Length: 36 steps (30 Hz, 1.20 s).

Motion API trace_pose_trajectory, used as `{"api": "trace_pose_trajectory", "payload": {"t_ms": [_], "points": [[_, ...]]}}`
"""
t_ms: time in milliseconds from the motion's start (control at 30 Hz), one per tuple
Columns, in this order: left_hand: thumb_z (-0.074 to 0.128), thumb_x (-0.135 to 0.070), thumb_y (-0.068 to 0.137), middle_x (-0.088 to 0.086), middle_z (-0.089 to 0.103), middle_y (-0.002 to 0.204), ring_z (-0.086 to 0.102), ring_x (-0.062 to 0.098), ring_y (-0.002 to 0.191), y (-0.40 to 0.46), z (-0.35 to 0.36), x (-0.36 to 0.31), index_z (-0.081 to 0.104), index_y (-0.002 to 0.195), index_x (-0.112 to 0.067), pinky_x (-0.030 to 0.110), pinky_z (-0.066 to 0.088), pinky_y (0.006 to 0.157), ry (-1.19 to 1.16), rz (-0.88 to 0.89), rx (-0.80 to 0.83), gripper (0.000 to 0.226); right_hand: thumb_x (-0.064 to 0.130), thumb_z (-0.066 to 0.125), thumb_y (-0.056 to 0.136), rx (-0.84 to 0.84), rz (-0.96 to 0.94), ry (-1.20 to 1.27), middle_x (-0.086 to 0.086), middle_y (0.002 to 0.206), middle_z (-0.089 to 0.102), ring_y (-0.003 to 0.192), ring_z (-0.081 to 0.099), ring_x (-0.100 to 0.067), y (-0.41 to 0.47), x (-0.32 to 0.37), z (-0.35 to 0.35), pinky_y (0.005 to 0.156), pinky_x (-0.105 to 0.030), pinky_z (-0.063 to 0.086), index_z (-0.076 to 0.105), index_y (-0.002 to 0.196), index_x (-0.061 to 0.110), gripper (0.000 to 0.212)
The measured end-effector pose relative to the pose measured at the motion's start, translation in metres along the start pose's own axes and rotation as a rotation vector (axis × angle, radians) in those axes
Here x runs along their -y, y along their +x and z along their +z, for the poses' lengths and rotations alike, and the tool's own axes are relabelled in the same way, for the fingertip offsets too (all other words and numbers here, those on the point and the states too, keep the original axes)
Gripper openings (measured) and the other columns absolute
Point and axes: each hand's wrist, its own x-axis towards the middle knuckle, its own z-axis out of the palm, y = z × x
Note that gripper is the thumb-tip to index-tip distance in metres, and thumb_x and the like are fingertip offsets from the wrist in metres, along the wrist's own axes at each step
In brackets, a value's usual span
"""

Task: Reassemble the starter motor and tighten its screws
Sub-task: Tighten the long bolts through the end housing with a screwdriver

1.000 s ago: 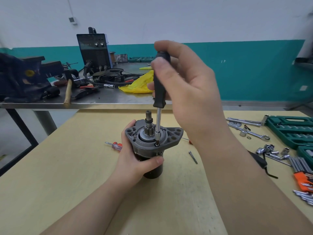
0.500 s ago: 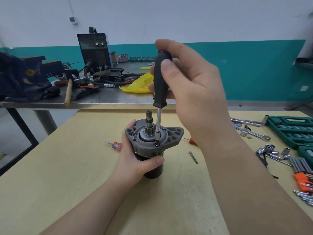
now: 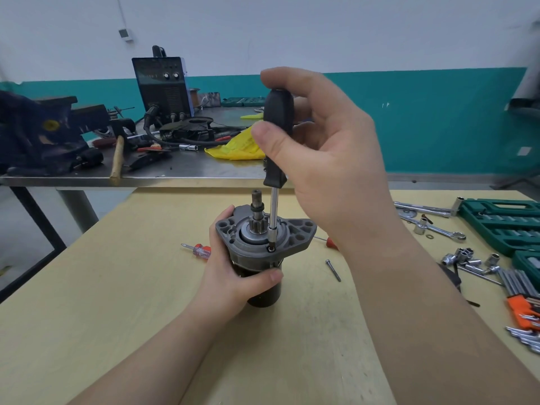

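Observation:
The starter motor [image 3: 295, 233] stands upright on the wooden table [image 3: 117, 302], grey flanged housing and pinion shaft on top, black body below. My left hand [image 3: 233, 276] grips its body from the left, thumb across the front. My right hand [image 3: 324, 159] holds the black handle of a screwdriver [image 3: 277, 135] between thumb and fingers. The screwdriver stands vertical, its bit seated in a screw [image 3: 271, 248] on the front of the housing. A loose long screw [image 3: 333, 269] lies on the table to the right of the motor.
A small red-handled screwdriver [image 3: 197, 249] lies left of the motor, another red handle [image 3: 331, 243] behind my right wrist. Wrenches, sockets [image 3: 464, 257], hex keys [image 3: 523, 287] and green tool cases [image 3: 502, 223] fill the right side. A steel bench [image 3: 175, 171] behind carries a welder, vise, hammer and yellow bag.
My right thumb and fingers have shifted round the screwdriver handle, the thumb sliding lower as the handle turns. The motor and my left hand have stayed in place.

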Motion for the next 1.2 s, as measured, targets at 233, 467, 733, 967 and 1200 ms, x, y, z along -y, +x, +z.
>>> {"api": "trace_pose_trajectory", "payload": {"t_ms": [233,467,733,967,1200], "points": [[0.096,-0.033,0.064,-0.010,0.062,0.148,0.061,0.015,0.138,-0.0012,0.0005,-0.0010,0.025,0.159,-0.046,0.042,0.047,0.106,-0.010,0.006,0.003,0.119,0.019,0.061,0.101,0.014,0.034,0.093,0.008,0.108,0.076,0.107,0.074,-0.027,0.0015,-0.0019,-0.0020,0.099,-0.052,0.060,0.071,0.129,0.032,0.032],[0.095,-0.033,0.064,-0.009,0.062,0.148,0.060,0.016,0.138,-0.0011,0.0010,-0.0035,0.025,0.158,-0.045,0.040,0.047,0.106,-0.017,0.002,0.007,0.118,0.024,0.067,0.100,-0.022,0.022,0.077,0.009,0.104,0.075,0.101,0.072,-0.019,0.0016,-0.0025,-0.0007,0.094,-0.051,0.062,0.072,0.121,0.034,0.023],[0.095,-0.032,0.065,-0.009,0.062,0.148,0.060,0.017,0.139,-0.0012,0.0015,-0.0041,0.024,0.159,-0.044,0.038,0.048,0.107,-0.023,0.005,0.015,0.119,0.024,0.079,0.095,-0.010,-0.010,-0.004,0.017,0.095,0.072,0.089,0.070,-0.015,0.0012,-0.0011,-0.0010,0.086,-0.047,0.063,0.069,0.122,0.037,0.032],[0.095,-0.030,0.065,-0.009,0.061,0.149,0.059,0.016,0.140,-0.0006,0.0023,-0.0046,0.024,0.160,-0.039,0.028,0.051,0.107,-0.047,0.020,0.021,0.119,0.020,0.066,0.101,0.031,0.037,0.098,0.004,0.105,0.075,0.089,0.078,-0.023,-0.0003,-0.0012,-0.0016,0.081,-0.045,0.066,0.067,0.128,0.031,0.028],[0.093,-0.031,0.063,-0.017,0.063,0.144,0.060,0.009,0.136,-0.0012,0.0036,-0.0086,0.025,0.158,-0.042,0.014,0.048,0.103,-0.050,0.026,0.018,0.117,0.024,0.068,0.101,0.002,0.035,0.104,0.015,0.101,0.075,0.101,0.072,-0.017,0.0012,-0.0028,0.0005,0.097,-0.051,0.061,0.073,0.134,0.026,0.033]]}}
